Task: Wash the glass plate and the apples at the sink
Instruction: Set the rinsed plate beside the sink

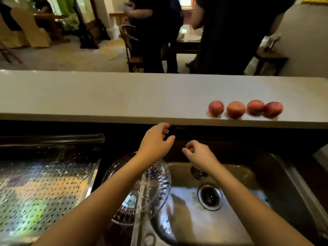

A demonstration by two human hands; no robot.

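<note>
Glass plate point(150, 185) perched on the sink point(276, 176) edge could slide off, since both loosely curled hands, left point(156, 141) and right point(197, 153), hold nothing.

pale counter point(124, 96); four red apples point(245, 109) in row.

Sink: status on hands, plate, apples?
Left hand and right hand empty over sink. Glass plate at sink's left edge. Four apples on counter.
</note>
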